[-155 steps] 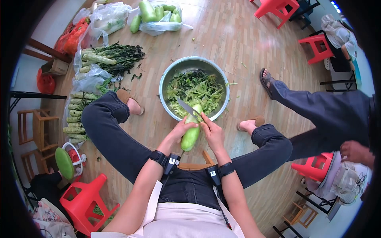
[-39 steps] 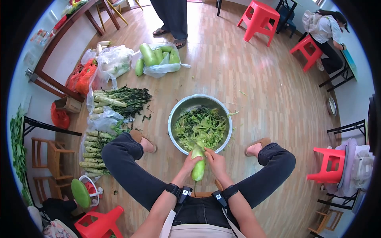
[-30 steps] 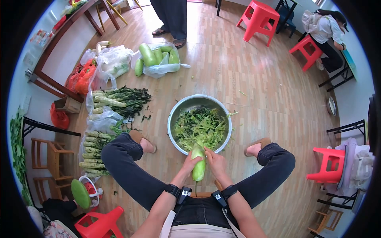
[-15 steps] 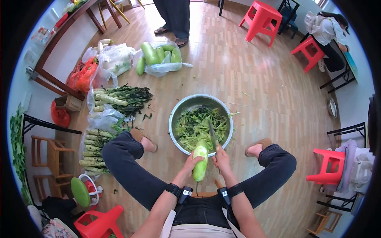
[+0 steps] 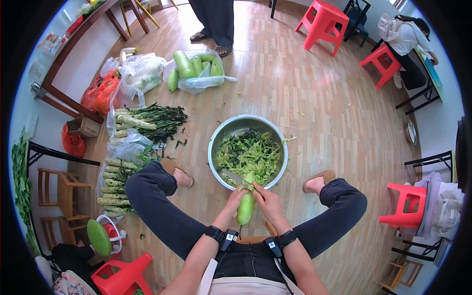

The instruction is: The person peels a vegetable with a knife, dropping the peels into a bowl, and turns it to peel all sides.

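Note:
My left hand (image 5: 237, 197) is closed round a pale green gourd (image 5: 245, 211), which points away from me over the near rim of a steel basin (image 5: 211, 156). My right hand (image 5: 269, 202) grips a knife at the gourd's far end; its handle is hidden by the fingers. The knife blade (image 5: 232, 175) points left and lies across the gourd close to my left fingers. Light green peelings and darker leafy scraps (image 5: 250, 151) fill much of the basin, and a few strips hang over its right rim.
Stem lettuce bundles (image 5: 118, 184) lie left of my knee, with more leafy stems (image 5: 147, 122) beyond. A plastic bag of gourds (image 5: 196, 86) sits near a standing person's feet (image 5: 223, 50). Red stools (image 5: 322, 24) stand around; another person (image 5: 405, 42) sits at a table far right.
The knife has swung from pointing forward beside the gourd to lying across its far end, pointing left. My right hand has come nearer the gourd and turned inward.

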Demonstrator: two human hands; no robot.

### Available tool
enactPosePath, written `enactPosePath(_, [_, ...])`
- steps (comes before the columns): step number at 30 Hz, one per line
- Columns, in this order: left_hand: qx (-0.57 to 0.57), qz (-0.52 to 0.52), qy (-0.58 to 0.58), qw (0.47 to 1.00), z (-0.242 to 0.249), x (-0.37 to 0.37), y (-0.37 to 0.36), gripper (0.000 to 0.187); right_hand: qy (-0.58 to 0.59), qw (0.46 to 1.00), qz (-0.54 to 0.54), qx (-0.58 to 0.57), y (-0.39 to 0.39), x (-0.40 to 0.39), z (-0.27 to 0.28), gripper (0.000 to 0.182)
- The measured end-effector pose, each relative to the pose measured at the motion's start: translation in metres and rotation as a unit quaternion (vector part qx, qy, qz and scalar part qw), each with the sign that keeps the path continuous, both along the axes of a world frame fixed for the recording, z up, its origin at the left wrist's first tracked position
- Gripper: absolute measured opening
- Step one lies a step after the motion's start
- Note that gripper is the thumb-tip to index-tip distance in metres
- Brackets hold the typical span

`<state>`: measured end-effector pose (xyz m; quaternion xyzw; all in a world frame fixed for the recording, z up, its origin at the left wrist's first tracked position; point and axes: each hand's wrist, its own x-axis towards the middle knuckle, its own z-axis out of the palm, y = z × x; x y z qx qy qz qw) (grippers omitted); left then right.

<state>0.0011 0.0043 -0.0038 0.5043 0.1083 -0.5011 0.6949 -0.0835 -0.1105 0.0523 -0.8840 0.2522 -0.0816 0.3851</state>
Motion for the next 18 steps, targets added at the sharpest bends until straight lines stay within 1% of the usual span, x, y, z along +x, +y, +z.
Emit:
enactPosePath(1, [0.000,0.000,0.000,1.000,-0.001,0.001,0.000,0.038,0.006,1.000,0.009,-0.022,0.000,0.000,0.001,0.032])
enactPosePath(5, [-0.001,-0.001,-0.003,1.000,-0.003,0.002,0.001,0.036,0.027,0.999,0.016,-0.028,-0.002,0.000,0.000,0.033])
enactPosePath(12, [-0.021,-0.035,0.004,0.999,0.013,0.006,0.000,0.042,-0.016,0.993,0.026,-0.111,-0.003,0.000,-0.010,0.034])
enactPosePath(16, [-0.010,-0.044,0.007,0.999,0.001,0.007,0.001,0.044,-0.025,0.989,0.033,-0.141,-0.007,0.001,-0.011,0.033])
enactPosePath(18, [-0.016,-0.038,0.022,0.999,0.001,0.007,0.002,0.045,-0.034,0.989,0.031,-0.138,-0.007,0.003,-0.012,0.033])
